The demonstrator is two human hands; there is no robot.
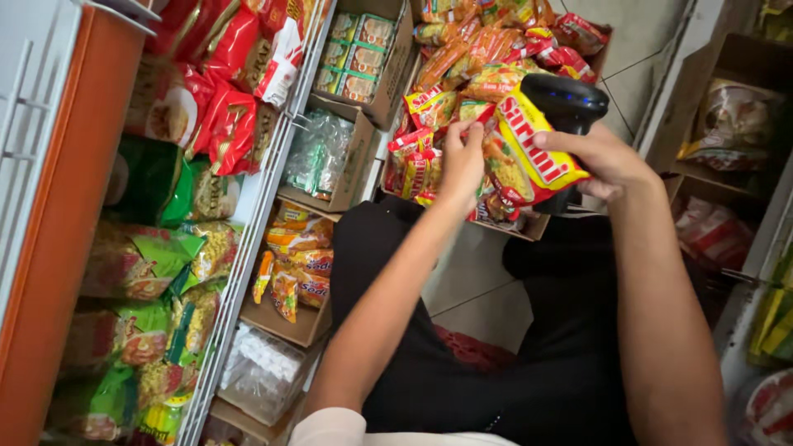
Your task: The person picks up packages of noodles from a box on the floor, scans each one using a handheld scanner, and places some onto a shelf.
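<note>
Both arms reach forward; left hand (461, 165) pinches, fingers curled; right hand (601, 157) is clenched.

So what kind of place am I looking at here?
Most likely a small grocery shop or its stockroom: white wire shelves stacked with snack packets, open cardboard boxes of goods on the floor, and the right hand holding a black handheld scanner.

Yellow-red noodle packet (529, 153) (orange noodle print); black scanner (564, 101).
</note>
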